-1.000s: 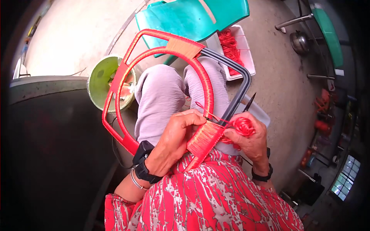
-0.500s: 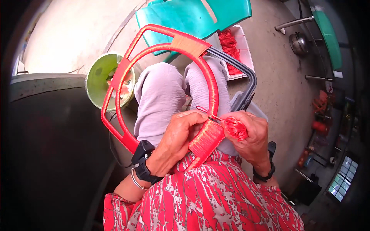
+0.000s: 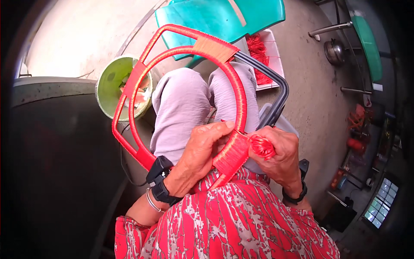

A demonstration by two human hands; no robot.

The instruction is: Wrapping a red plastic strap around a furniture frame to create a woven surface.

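Observation:
A frame with a round ring inside an angular outer rim rests across my lap, mostly wrapped in red cord. Bare dark tubing shows along its right side. My left hand grips the ring from inside, thumb beside a broad wrapped band; its other fingers are partly hidden under the ring. In my right hand is a small bundle of red cord, held close to the band's right edge. A short strand runs between the bundle and the band.
Left of my knees stands a green bucket with scraps inside. A teal plastic chair is ahead, beside a white tray of red cord. A dark surface fills the left side. A metal pot lies at far right.
The loop of red cord that stood up above the ring by my left thumb is pulled down nearly flat. My right hand and its bundle have shifted very slightly.

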